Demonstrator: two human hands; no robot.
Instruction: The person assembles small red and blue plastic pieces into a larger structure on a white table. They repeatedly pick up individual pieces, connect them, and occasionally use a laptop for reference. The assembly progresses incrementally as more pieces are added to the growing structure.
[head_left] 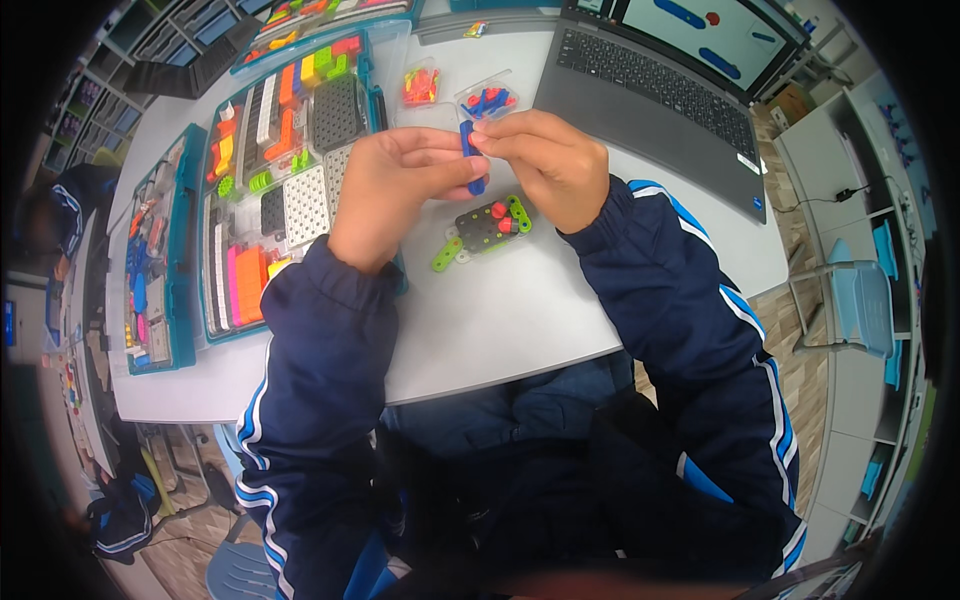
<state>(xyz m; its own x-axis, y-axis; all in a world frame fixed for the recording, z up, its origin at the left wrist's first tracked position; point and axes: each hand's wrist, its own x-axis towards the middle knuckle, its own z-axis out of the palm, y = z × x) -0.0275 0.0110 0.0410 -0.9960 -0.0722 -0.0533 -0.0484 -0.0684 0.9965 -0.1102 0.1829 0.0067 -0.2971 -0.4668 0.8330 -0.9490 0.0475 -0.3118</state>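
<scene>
A short blue building beam (470, 160) stands nearly upright between my two hands, above the table. My left hand (395, 185) is closed on it, thumb and fingers pinching its lower part. From the other side my right hand (550, 160) brings thumb and forefinger together in a pinch against the beam's upper part. Whatever small piece those fingertips may hold is mostly hidden. Just below the hands lies a small assembly (482, 230) with a dark perforated plate, green link pieces and red connectors.
Two small clear boxes, one with red and yellow pieces (421, 84), one with blue and red pieces (487, 98), sit beyond my hands. An open laptop (660, 110) stands at the right. Open teal-edged kits (190, 330) of sorted building parts fill the left side.
</scene>
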